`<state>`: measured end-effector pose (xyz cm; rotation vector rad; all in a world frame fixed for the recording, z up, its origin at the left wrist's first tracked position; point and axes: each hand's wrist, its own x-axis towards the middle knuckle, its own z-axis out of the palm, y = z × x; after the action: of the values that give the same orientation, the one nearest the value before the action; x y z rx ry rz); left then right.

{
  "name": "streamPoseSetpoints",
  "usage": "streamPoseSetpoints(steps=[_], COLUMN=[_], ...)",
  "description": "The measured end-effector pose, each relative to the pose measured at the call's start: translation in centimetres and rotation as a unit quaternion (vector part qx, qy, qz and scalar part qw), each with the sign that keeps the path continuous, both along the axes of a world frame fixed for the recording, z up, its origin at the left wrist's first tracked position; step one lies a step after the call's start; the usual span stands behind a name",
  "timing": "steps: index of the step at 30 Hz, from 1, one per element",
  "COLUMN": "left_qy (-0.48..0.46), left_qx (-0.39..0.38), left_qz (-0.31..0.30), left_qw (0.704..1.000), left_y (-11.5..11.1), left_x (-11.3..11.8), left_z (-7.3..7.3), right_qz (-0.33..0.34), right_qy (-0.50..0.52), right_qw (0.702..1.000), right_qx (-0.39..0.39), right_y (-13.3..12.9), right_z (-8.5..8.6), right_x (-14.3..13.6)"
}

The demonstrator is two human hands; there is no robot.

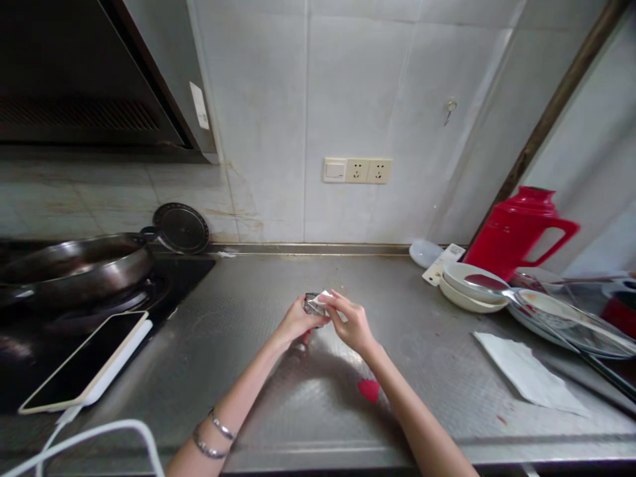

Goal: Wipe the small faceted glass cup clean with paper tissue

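My left hand (296, 319) is closed around a small, shiny, clear-and-grey object (313, 304) that looks like glass; its exact kind is hard to make out. A bit of red shows just below it, by the fingers. In my right hand (352, 324), the thumb and fingers pinch a small white piece of paper or tissue (324, 297) against that object's top. Both hands are close together above the middle of the steel counter (238, 384). A flat red piece (368, 389) lies on the counter beside my right forearm.
At left, a pan (79, 271) sits on the black stove, with a phone (87, 361) and white cable at its front. To the right are stacked bowls (470, 301), plates with utensils (571, 321), a white napkin (529, 371) and a red thermos (514, 232).
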<state>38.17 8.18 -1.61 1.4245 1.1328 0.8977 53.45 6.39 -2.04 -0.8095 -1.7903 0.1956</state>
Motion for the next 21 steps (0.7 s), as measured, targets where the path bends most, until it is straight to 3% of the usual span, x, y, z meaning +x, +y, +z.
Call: streamPoseSetpoints(steps=[6,12,14,18,21], left_qy=[0.003,0.004,-0.002,-0.012,-0.022], left_qx=[-0.013,0.014,0.034,0.064,0.069], left_qz=[0.013,0.012,0.000,-0.011,-0.002], left_qw=[1.000,1.000,0.999,0.998,0.997], left_y=[0.4,0.6,0.5,0.3,0.2], left_x=[-0.3,-0.3,-0.3,-0.2,-0.1], left_z=[-0.1,-0.7,-0.8,-0.7,-0.4], right_qz=[-0.025,-0.115,-0.082,0.044,0.106], right_qy=[0.020,0.174,0.203,0.240,0.228], right_qw=[0.999,0.969,0.961,0.928,0.915], right_qx=[-0.033,-0.129,-0.170,-0.283,-0.316], right_y=[-0.4,0.9,1.5,1.8,1.2], right_z=[0.5,-0.3,-0.7,-0.7,-0.2], right_x=[0.3,0.2,0.1,-0.3,-0.5])
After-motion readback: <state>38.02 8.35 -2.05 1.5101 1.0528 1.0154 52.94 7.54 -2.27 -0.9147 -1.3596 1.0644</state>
